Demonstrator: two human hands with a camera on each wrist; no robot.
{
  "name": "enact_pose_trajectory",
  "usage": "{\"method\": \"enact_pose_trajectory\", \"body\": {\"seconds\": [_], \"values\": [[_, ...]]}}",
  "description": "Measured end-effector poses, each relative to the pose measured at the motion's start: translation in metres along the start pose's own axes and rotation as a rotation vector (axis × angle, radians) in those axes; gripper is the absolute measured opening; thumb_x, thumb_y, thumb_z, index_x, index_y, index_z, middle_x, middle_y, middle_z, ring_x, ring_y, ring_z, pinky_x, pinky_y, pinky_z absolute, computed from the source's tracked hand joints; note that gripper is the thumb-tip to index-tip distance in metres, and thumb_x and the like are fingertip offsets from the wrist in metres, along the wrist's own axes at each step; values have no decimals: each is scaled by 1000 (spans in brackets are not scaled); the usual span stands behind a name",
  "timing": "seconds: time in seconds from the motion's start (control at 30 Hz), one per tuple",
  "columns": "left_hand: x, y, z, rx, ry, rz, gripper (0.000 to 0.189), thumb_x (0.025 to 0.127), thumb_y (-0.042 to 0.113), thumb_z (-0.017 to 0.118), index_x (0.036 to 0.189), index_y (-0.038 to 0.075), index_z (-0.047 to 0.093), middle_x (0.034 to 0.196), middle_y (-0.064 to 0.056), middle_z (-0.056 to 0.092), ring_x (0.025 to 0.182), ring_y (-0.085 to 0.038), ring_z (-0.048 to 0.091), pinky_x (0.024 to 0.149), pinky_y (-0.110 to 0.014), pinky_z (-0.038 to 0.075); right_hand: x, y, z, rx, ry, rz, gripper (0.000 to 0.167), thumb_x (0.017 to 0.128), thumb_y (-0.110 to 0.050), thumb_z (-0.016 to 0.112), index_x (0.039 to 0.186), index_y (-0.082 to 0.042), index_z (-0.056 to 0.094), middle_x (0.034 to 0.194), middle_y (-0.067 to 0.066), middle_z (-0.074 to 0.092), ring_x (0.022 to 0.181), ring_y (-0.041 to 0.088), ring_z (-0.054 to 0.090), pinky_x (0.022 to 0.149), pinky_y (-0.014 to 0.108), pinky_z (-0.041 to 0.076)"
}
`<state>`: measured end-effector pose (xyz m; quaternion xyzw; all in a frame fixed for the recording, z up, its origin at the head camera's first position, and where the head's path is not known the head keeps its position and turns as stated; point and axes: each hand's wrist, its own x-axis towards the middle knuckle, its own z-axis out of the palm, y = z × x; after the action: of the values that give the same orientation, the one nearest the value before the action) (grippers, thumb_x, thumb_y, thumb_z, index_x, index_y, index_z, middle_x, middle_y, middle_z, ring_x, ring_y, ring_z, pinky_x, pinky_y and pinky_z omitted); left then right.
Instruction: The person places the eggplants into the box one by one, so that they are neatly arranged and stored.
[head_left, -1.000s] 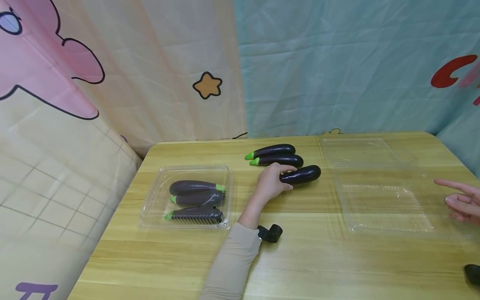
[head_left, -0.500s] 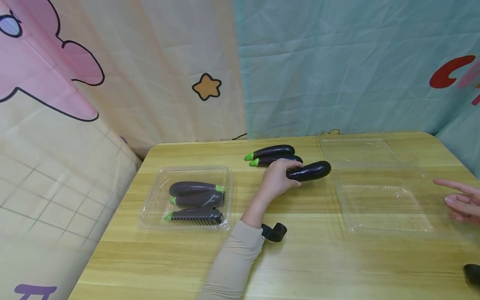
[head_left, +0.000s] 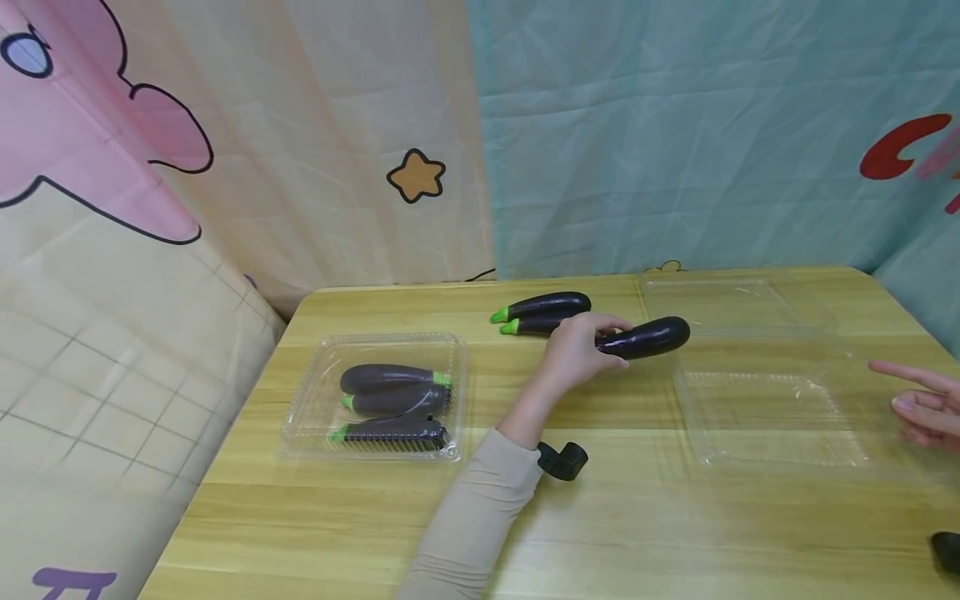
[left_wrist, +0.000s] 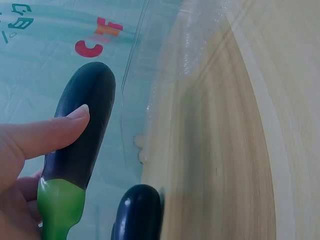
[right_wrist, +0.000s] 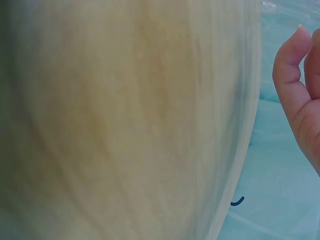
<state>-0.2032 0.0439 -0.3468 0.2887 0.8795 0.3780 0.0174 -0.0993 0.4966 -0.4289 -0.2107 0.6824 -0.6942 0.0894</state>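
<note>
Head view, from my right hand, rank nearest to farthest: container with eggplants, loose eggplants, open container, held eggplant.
1. Open container, by the right hand.
2. Held eggplant, in the left hand.
3. Loose eggplants, beyond that hand.
4. Container with eggplants, far left.

red letter C (head_left: 883,156) on blue curtain (head_left: 660,125), adjoining coloured letters (left_wrist: 113,31) unclear, teal characters (left_wrist: 21,23) there unreadable

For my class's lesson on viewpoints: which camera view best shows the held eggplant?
The left wrist view: the held eggplant is close, green cap showing. The head view shows its dark end, but the left hand hides the cap; the right wrist view misses it.
</note>
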Motion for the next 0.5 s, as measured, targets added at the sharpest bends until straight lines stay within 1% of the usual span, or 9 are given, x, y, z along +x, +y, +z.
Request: {"method": "enact_pose_trajectory", "body": {"seconds": [0.1,0.17,0.3,0.5], "values": [[1,4,3,-18,-10,-6,42,73,17,81,113,19,68,111,5,66,99,-8,59,80,-19,43,0,1,0,-12,2,-2,67,95,18,26,142,-28,40,68,-3,55,44,26,34,43,33,41],[1,6,5,-12,-11,-7,42,73,18,81,113,19,68,109,4,66,95,-9,59,78,-18,43,-1,1,0,-7,2,-2,67,95,17,27,142,-28,40,69,-3,55,45,26,34,44,33,41],[3,11,8,29,-11,7,41,73,21,81,112,21,69,105,4,67,89,-7,58,74,-16,41,-1,2,0,6,-15,-9,67,95,18,25,142,-27,39,71,-4,56,45,26,35,45,30,44],[8,20,15,74,-23,36,40,73,24,81,111,24,69,103,6,67,90,-4,58,71,-12,39,-1,1,-1,13,-27,-7,68,95,18,24,142,-28,39,71,-3,56,45,25,37,50,27,49]]}}
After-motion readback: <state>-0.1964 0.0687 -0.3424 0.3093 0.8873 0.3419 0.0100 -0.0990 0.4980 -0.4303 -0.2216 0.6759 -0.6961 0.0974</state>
